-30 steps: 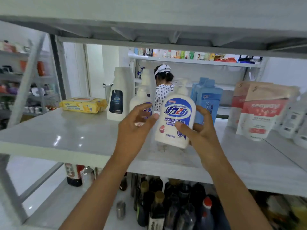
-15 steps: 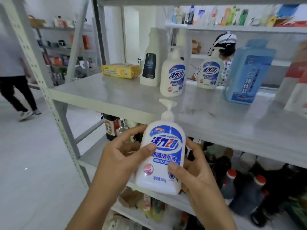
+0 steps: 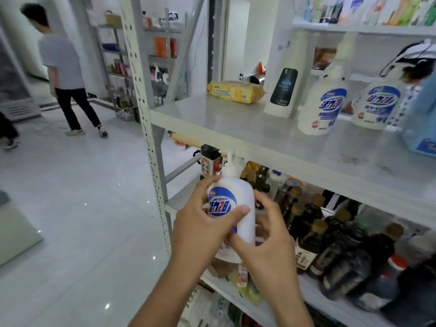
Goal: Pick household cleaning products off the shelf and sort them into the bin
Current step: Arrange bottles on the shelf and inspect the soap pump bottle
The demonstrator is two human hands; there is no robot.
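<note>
I hold a white pump bottle of hand soap (image 3: 243, 204) with a blue label upright in front of the shelf unit, below the middle shelf (image 3: 271, 140). My left hand (image 3: 203, 223) grips its left side, thumb across the label. My right hand (image 3: 266, 244) grips its right side and lower front. Two matching soap bottles (image 3: 318, 107) (image 3: 375, 107) stand on the middle shelf beside a taller white bottle (image 3: 283, 86) with a dark label. No bin is in view.
A yellow wipes pack (image 3: 236, 92) lies at the shelf's back left, a blue carton (image 3: 422, 123) at its right edge. Dark sauce bottles (image 3: 335, 244) crowd the lower shelf. The perforated shelf post (image 3: 146, 128) stands left of my hands. A person (image 3: 63, 67) walks across the tiled floor at left.
Both hands lifted the soap bottle off the middle shelf and brought it down and toward me. My view has swung left, showing the aisle floor and a walking person.
</note>
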